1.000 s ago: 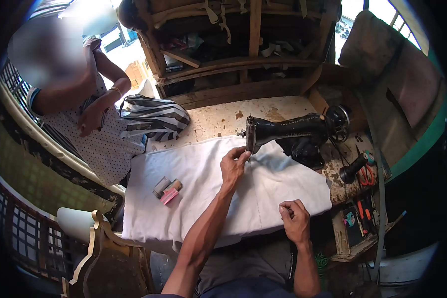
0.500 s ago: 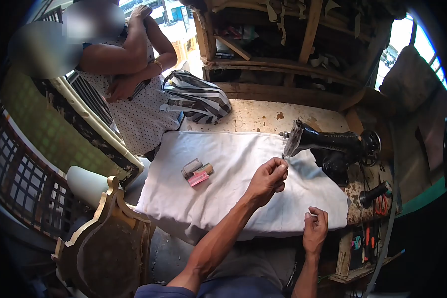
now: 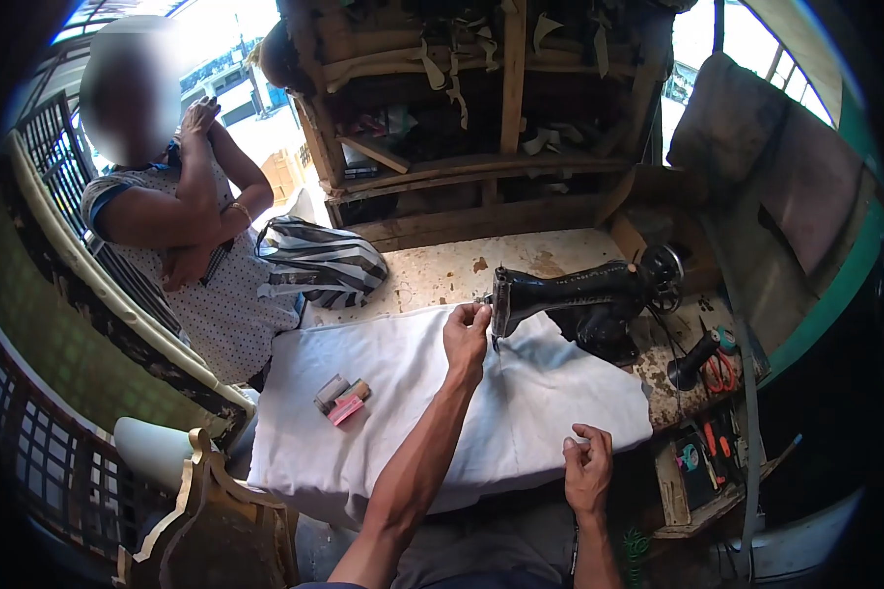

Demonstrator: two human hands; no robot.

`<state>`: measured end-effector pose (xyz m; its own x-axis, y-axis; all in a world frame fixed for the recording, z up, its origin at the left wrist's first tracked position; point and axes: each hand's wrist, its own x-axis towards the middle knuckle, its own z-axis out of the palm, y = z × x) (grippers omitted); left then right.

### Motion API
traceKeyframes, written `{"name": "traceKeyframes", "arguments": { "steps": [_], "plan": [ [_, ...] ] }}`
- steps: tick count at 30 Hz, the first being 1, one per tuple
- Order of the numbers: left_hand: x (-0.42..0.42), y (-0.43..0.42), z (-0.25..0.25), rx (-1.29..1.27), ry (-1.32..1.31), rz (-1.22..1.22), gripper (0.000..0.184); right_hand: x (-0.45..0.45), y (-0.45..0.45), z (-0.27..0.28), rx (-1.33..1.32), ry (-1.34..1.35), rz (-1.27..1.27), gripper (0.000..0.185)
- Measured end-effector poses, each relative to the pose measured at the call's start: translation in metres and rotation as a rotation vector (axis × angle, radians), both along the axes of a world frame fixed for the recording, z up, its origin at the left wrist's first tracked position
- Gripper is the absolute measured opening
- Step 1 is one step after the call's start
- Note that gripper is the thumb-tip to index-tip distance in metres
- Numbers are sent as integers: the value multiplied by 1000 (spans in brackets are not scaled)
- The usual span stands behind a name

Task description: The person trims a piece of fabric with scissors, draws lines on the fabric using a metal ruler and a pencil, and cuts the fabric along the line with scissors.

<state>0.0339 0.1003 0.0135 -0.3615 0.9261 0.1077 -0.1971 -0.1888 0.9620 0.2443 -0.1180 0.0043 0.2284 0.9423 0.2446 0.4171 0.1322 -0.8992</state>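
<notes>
Beside left fingers (image 3: 469, 316), sewing machine (image 3: 572, 289), cloth (image 3: 388, 358) beneath

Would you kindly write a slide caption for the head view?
Left hand at the end of a black sewing machine, right hand near the edge of white cloth.

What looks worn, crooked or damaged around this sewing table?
The tabletop has brown, patchy spots where its surface looks worn. The wooden frame behind it has torn strips dangling, as if its covering was ripped away. The white cloth is rumpled and hangs over the front edge, which seems ordinary for sewing.
</notes>
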Motion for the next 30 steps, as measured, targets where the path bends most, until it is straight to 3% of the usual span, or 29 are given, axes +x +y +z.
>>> {"name": "traceKeyframes", "arguments": {
  "steps": [4, 6, 10, 11, 12, 14, 15, 16, 20, 23, 24, 26, 28, 30],
  "plan": [
    [-8, -39, 14, -13, -249, -249, 8, 7, 1, -19, -31, 99, -27, 25],
    [-11, -63, 10, -210, -372, -428, 7, 2, 2, -7, -69, 86, -39, 24],
    [-8, -105, -16, -181, -156, -467, 10, -8, 10, 8, 13, -53, -26, 22],
    [0, -125, -3, -168, 175, -400, 12, -8, 13, 8, 27, -25, 5, 22],
    [10, -144, -4, -33, 303, -403, 15, -12, 16, 10, -54, 74, 3, 21],
    [25, -186, -5, -133, 243, -693, 21, -11, 23, 7, -167, 277, 204, 28],
    [38, -210, -8, 22, 259, -696, 21, -11, 26, 2, -178, 375, 284, 29],
    [43, -226, -3, -190, 243, -853, 25, -13, 29, 1, -190, 472, 359, 30],
    [43, -240, -1, -76, 425, -723, 29, -18, 20, 21, -252, 299, 313, 29],
    [45, -252, -3, 20, 587, -592, 33, 4, 10, -2, -185, 315, 305, 25],
    [43, -249, 0, 289, 703, -374, 34, 7, 12, -8, -102, 335, 303, 23],
    [43, -237, 21, 473, 822, -245, 37, 24, 6, -3, -169, 325, 277, 22],
    [38, -215, 62, 599, 951, -223, 35, 39, 1, -6, -79, 95, 280, 23],
    [38, -204, 67, 728, 1076, -205, 34, 44, -7, 10, -178, 63, 221, 21]
  ]
}}
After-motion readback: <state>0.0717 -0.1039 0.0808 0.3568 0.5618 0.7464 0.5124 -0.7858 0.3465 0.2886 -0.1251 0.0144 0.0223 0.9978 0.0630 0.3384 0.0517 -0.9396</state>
